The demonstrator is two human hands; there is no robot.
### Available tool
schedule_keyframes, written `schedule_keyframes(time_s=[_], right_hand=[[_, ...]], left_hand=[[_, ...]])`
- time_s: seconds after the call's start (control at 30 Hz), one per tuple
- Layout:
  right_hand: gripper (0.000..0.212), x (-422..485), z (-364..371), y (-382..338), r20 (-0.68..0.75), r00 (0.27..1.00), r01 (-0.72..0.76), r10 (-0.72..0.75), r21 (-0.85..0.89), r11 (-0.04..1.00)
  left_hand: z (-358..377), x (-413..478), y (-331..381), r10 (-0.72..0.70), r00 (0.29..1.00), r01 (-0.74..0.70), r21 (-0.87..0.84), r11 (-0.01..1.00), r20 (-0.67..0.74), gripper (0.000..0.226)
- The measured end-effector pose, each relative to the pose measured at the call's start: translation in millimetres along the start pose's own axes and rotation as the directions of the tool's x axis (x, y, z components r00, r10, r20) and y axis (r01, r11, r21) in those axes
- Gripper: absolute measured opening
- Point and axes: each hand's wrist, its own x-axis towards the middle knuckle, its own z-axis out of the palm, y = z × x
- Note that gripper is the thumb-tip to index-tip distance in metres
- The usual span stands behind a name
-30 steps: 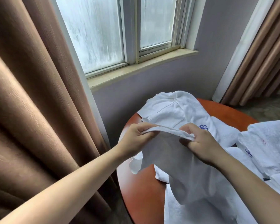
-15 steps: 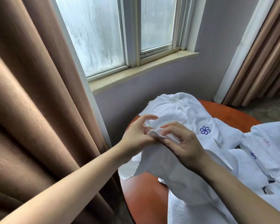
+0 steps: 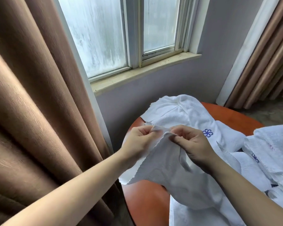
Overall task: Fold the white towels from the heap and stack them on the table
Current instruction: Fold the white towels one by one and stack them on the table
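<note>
- Head view, nearest first: your two forearms are reaching in from the bottom corners. The white towel (image 3: 170, 170) is hanging between them, drooping over the near edge of the round orange table (image 3: 144, 203).
- That towel is sagging in soft folds with a wavy hem, so judge it light, limp and easy to grip. It is unlikely to be holding any shape on its own, and the hem corners are looking like the best places to take it.
- Your left hand (image 3: 140, 141) is pinching the top hem between thumb and curled fingers. Your right hand (image 3: 192, 144) is pinching the same hem just beside it, thumb against curled fingers.
- Beyond your hands, the heap (image 3: 175, 111) of white towels is lying on the table's far side, one of them showing a blue emblem (image 3: 207, 132). A second pile (image 3: 273, 144) of white cloth is sitting to the right.
- Farthest off, a brown curtain (image 3: 31, 111) is hanging on the left beside the window (image 3: 104, 33).
- Against half a second ago: your right fingers were lying stretched over the corner, touching the left hand. Now they are curling into a pinch, and a short span of hem is opening between the hands. A second ago the hands were holding a wider span.
</note>
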Motion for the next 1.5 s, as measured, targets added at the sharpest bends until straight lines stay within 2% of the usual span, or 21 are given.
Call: schedule_keyframes(time_s=[0.07, 0.27, 0.37, 0.47, 0.53, 0.6, 0.67, 0.73, 0.77, 0.87, 1.1, 1.23, 1.37, 1.43, 1.5], right_hand=[[0.007, -1, 3, 0, 0.0, 1.0, 0.019, -0.019, -0.016, 1.0], [0.006, 3, 3, 2, -0.118, 0.993, 0.022, -0.033, -0.095, 0.995], [0.011, 3, 3, 3, -0.144, 0.989, 0.014, -0.034, -0.141, 0.99], [0.014, 1, 0, 4, -0.098, 0.993, 0.046, -0.071, -0.242, 0.969], [0.014, -1, -4, 9, -0.022, 0.998, 0.041, -0.056, -0.416, 0.908], [0.01, -5, -10, 25, 0.026, 0.996, -0.05, 0.08, -0.584, 0.81], [0.015, -10, -17, 46, 0.027, 0.975, -0.143, 0.22, -0.681, 0.718], [0.016, -15, -23, 62, 0.0, 0.957, -0.192, 0.291, -0.752, 0.631], [0.015, -17, -27, 67, -0.032, 0.953, -0.214, 0.301, -0.774, 0.595], [0.017, -17, -40, 76, -0.095, 0.955, -0.225, 0.28, -0.848, 0.48], [0.024, -1, -64, 69, -0.011, 0.96, -0.093, 0.279, -0.955, 0.281], [0.023, -5, -64, 65, 0.009, 0.948, -0.119, 0.318, -0.917, 0.381], [0.015, -10, -64, 74, -0.029, 0.947, -0.2, 0.321, -0.833, 0.515], [0.017, -11, -67, 78, -0.075, 0.953, -0.218, 0.295, -0.845, 0.488], [0.019, -12, -73, 83, -0.1, 0.943, -0.212, 0.318, -0.916, 0.34]], left_hand=[[5, 1, 2, -0.008, 0.999, 0.009, 0.012, 1.0, -0.049, 0.028], [6, -7, 7, 0.086, 0.995, -0.081, -0.105, 0.991, 0.041, 0.041], [8, -8, 4, 0.225, 0.973, -0.228, 0.046, 0.973, 0.055, 0.026], [10, -4, -3, 0.336, 0.941, -0.329, 0.122, 0.936, -0.045, 0.02], [8, 0, -4, 0.352, 0.926, -0.34, 0.102, 0.935, -0.137, 0.024], [3, 1, -4, 0.368, 0.91, -0.359, 0.079, 0.93, -0.191, 0.024], [-2, -1, -5, 0.4, 0.897, -0.388, 0.099, 0.916, -0.186, 0.026], [-8, -3, -7, 0.415, 0.888, -0.396, 0.133, 0.909, -0.195, 0.022], [-13, -4, -7, 0.419, 0.883, -0.397, 0.143, 0.907, -0.21, 0.015], [-27, -3, -14, 0.432, 0.858, -0.389, 0.198, 0.9, -0.278, 0.026], [-63, 5, -32, 0.412, 0.803, -0.286, 0.328, 0.9, -0.431, 0.019], [-89, 15, -31, 0.419, 0.74, -0.248, 0.366, 0.897, -0.526, 0.029], [-104, 17, -32, 0.427, 0.742, -0.227, 0.405, 0.886, -0.517, 0.022], [-111, 20, -35, 0.436, 0.732, -0.209, 0.436, 0.875, -0.524, 0.019], [-117, 23, -36, 0.448, 0.71, -0.205, 0.449, 0.87, -0.543, 0.017]])
